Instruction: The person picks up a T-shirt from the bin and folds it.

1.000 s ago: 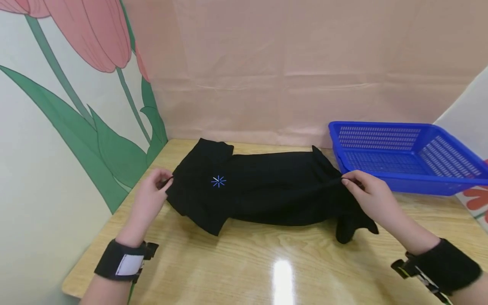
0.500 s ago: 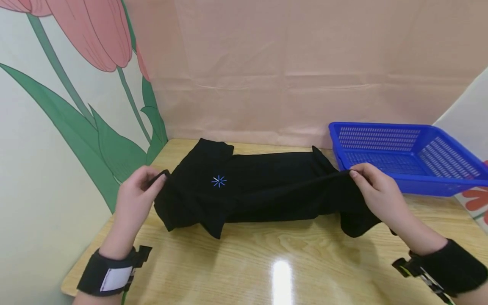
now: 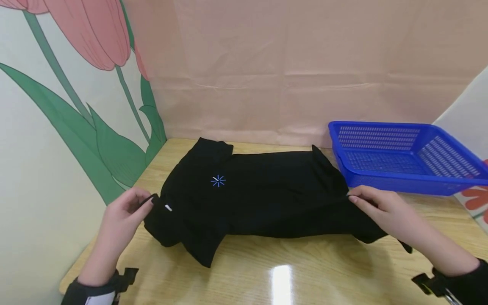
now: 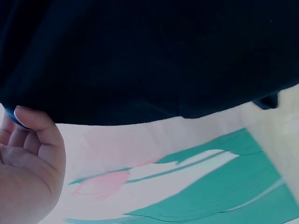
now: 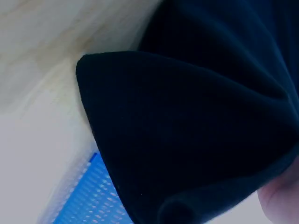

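A black short-sleeved T-shirt lies stretched lengthwise across the table, its collar end at the left. On its chest is a small blue and white starburst print. My left hand pinches the neck end between thumb and fingers; a small white tag shows close to it. At the hem end, my right hand pinches the cloth, and the near corner hangs beneath it. Dark cloth fills the upper left wrist view. In the right wrist view a hem flap covers most of that hand.
A blue plastic basket with slotted sides stands at the back right, just beyond the hem. The wooden table has a light glare near its front. A pink sheet hangs behind, and a tulip-painted wall borders the left.
Both hands have come nearer the front, after the right rose slightly, drawing the shirt's near side toward me. The left hand has also moved left, and the white tag has come into view.
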Available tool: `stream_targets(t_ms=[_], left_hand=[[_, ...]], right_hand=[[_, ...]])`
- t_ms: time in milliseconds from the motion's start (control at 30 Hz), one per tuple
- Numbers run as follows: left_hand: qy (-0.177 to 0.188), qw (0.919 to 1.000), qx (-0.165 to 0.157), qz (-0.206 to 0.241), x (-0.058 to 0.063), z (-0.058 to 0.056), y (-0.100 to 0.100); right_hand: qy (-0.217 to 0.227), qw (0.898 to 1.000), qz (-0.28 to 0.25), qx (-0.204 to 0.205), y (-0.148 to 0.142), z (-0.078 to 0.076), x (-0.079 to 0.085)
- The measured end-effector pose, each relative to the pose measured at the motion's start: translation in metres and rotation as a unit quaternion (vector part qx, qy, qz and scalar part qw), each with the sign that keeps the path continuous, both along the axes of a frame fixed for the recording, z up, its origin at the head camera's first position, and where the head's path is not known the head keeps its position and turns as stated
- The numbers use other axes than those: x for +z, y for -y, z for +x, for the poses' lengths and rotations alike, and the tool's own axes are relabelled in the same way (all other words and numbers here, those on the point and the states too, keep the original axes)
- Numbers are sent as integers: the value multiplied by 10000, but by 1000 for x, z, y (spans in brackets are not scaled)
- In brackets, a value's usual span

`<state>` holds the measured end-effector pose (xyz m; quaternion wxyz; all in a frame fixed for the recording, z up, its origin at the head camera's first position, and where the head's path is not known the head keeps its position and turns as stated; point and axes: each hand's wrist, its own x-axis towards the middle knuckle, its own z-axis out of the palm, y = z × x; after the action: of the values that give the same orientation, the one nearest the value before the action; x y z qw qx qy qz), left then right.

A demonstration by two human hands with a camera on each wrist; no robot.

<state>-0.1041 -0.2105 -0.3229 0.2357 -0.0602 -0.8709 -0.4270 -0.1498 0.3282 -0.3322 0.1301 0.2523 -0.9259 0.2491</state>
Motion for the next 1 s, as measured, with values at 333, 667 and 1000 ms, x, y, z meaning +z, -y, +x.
stream_targets(t_ms=[333, 667, 1000], left_hand=[[338, 9982, -491, 28, -36, 7, 19], [799, 9959, -406, -90, -55, 3, 26], [1452, 9774, -1193, -967, -59, 2, 9]], right_hand=[[744, 9944, 313, 678, -4, 8, -29], [1092, 9900, 788, 428, -4, 9, -40], [473, 9933, 1035, -179, -7, 19, -37]])
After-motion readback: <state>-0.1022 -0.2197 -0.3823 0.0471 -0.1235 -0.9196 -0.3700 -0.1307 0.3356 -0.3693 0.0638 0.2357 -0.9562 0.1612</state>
